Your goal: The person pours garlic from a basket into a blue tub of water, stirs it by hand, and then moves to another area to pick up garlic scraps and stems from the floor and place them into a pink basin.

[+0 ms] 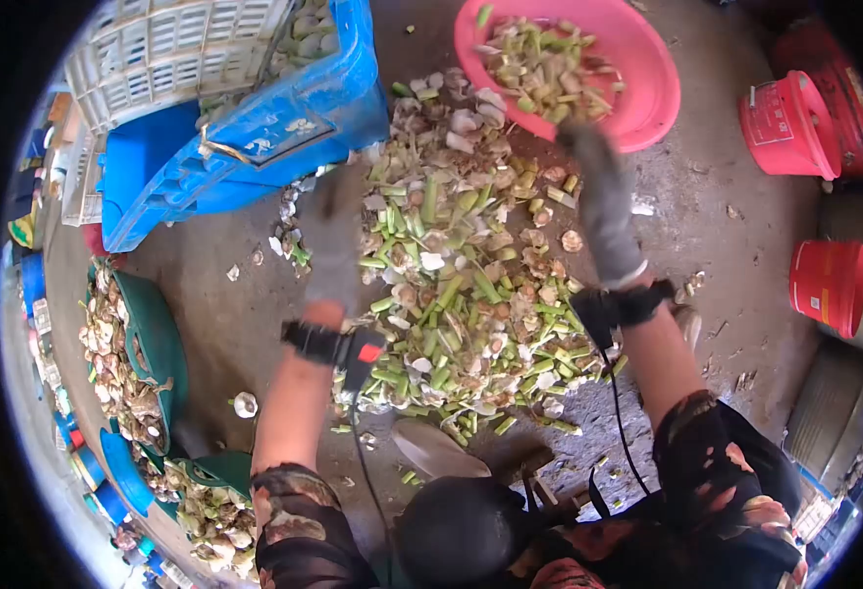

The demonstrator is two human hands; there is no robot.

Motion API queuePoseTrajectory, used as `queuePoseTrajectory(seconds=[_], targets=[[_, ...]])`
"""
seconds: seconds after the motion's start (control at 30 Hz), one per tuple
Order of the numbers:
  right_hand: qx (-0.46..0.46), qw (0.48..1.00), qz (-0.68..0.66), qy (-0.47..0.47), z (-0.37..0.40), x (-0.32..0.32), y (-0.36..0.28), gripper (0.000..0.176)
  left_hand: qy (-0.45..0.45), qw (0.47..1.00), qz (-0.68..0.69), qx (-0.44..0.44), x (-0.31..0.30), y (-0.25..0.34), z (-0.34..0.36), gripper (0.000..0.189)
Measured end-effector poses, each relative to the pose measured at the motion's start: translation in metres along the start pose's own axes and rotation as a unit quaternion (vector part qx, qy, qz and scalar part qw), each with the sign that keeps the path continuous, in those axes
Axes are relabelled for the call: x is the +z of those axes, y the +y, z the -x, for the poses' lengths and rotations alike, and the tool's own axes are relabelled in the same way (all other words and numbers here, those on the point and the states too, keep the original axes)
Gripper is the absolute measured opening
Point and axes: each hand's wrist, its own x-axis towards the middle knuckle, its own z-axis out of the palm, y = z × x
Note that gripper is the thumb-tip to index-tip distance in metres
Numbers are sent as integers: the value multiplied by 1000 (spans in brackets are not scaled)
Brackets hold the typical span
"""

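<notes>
Two gloved hands over a heap of green trimmings

The left hand (333, 245) hangs blurred above the left edge of the pile (461, 294) of cut stalks and pale husks on the concrete floor (745, 255). The right hand (600, 201) reaches far to the near rim of the pink basin (647, 79). The hands are well apart, and the blur hides whether either grips anything. The basin holds a modest heap of the same scraps and seems tipped toward the pile, while most of the material lies on the floor, so the bulk looks unhandled. A blue crate (255, 137) sits far left, green baskets (156, 334) near left, red buckets (789, 123) to the right.
</notes>
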Motion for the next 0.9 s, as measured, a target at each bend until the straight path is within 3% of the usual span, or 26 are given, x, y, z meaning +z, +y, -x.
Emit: queuePoseTrajectory(seconds=[0.03,0.07,0.17,0.2,0.3,0.33,0.4,0.47,0.5,0.57,0.6,0.67,0.73,0.77,0.8,0.87,0.9], targets=[[27,990,116,-80,23,4,12,34,62,998,27,6,-25,-29,10,33],[-33,962,254,-92,33,6,38,36,124,991,53,13,-45,-54,16,34],[-32,951,283,-123,3,14,64,44,288,951,-93,-58,-107,-138,4,37],[-47,933,350,-69,-8,19,92,48,282,948,88,-119,-112,-158,0,40],[-57,942,325,-61,-23,62,121,48,152,966,121,-171,-59,-128,1,47],[-23,942,322,-89,-14,79,110,47,136,986,-96,-15,-50,-151,-5,44],[-4,955,275,-108,-1,110,102,46,110,957,-250,100,-15,-151,2,40],[53,975,191,-103,27,140,86,36,78,986,-90,-112,14,-64,1,39],[80,981,148,-100,40,148,77,31,-7,981,-151,-121,9,-112,22,39],[165,978,85,-99,65,150,86,38,-177,943,-264,-102,-2,-208,63,39],[209,972,53,-97,77,150,88,41,-237,907,-339,-75,3,-139,71,39],[261,958,-101,-64,95,146,77,40,-250,927,-275,-45,8,-77,92,40],[309,933,-179,-52,106,135,52,44,-234,953,-145,-128,8,-142,126,41],[321,921,-220,-35,108,130,55,45,-215,958,-5,-190,14,-158,130,39],[331,907,-261,-19,112,124,66,47,-183,942,132,-248,19,-175,134,38],[327,873,-361,11,116,107,86,52,-143,878,301,-342,38,-95,117,36],[286,896,-339,-11,102,94,68,48,-125,832,383,-382,49,-56,106,35]])
